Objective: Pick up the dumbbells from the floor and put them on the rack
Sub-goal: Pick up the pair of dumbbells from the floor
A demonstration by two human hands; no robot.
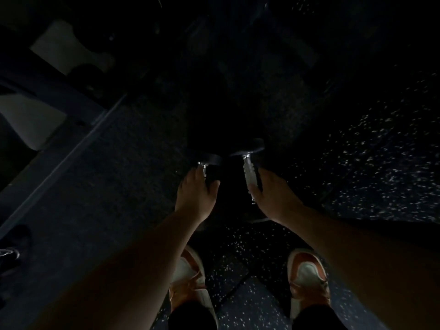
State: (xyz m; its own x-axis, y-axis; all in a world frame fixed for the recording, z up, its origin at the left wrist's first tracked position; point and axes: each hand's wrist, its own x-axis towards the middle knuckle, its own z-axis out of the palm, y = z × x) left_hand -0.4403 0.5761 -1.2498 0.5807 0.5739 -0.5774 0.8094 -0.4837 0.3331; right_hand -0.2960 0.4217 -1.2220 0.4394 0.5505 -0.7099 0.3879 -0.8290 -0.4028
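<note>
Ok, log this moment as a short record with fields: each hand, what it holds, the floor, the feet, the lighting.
left hand: left hand closed round the shiny metal handle of the left dark dumbbell
right hand: right hand with fingers wrapped round the knurled metal handle of the right dark dumbbell
dumbbell heads: black, barely visible
floor: dark rubber floor with white speckles
feet: orange and white sneakers, set apart, behind the hands
rack: cannot tell, too dark
lighting: very dim
</note>
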